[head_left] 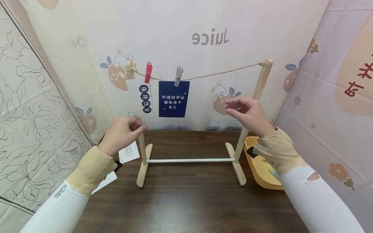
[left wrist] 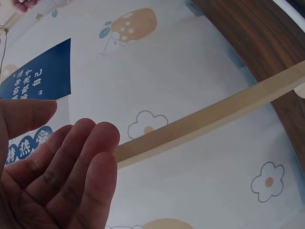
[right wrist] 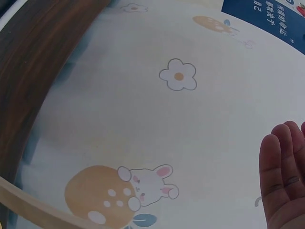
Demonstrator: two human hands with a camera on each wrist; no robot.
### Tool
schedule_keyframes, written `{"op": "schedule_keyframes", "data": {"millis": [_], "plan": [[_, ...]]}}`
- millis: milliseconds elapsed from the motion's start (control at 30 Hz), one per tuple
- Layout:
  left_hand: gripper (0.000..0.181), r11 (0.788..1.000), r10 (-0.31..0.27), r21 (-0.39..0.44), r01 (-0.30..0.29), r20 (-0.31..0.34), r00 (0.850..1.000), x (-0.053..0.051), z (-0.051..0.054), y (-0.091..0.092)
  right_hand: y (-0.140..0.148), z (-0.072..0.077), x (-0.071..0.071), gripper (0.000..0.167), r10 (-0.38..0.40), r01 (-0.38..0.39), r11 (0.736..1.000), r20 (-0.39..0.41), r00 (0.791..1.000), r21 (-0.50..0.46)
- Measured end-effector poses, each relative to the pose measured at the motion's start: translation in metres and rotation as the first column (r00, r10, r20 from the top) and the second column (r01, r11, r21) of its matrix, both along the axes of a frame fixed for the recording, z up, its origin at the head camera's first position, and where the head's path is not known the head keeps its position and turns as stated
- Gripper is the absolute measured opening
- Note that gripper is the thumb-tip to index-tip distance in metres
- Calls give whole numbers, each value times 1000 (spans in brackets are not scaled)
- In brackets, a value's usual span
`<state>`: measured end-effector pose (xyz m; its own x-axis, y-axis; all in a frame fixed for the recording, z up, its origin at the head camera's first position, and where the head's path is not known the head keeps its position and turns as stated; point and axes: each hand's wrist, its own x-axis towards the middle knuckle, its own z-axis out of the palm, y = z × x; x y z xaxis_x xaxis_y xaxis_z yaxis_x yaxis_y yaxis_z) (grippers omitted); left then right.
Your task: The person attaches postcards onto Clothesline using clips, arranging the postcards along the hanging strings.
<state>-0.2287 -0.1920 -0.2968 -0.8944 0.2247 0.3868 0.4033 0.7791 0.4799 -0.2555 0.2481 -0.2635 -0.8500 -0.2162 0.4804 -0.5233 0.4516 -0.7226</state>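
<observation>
A twine line is strung between the two posts of a wooden rack. On it a red clothespin holds a pale card with round blue characters, and a grey clothespin holds a navy card with white writing. My left hand is held in the air by the left post, below the pale card, with loosely bent fingers and nothing in them. Near the right post hovers my right hand, also holding nothing; the right wrist view catches only its fingers.
A yellow basket with greenish pieces inside stands right of the rack, partly behind my right sleeve. White printed cards lie on the brown table at the left. Printed curtains enclose the back and sides.
</observation>
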Motion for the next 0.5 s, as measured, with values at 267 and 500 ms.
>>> {"op": "schedule_keyframes", "data": {"millis": [267,500], "plan": [[21,1000,16,1,-16,38,999,2,-10,-8,15,-16,3,26,-8,8,1000,12,1000,-24],[21,1000,24,-3,-24,47,999,3,-18,-14,25,-27,4,25,-22,22,999,32,999,-30]]}}
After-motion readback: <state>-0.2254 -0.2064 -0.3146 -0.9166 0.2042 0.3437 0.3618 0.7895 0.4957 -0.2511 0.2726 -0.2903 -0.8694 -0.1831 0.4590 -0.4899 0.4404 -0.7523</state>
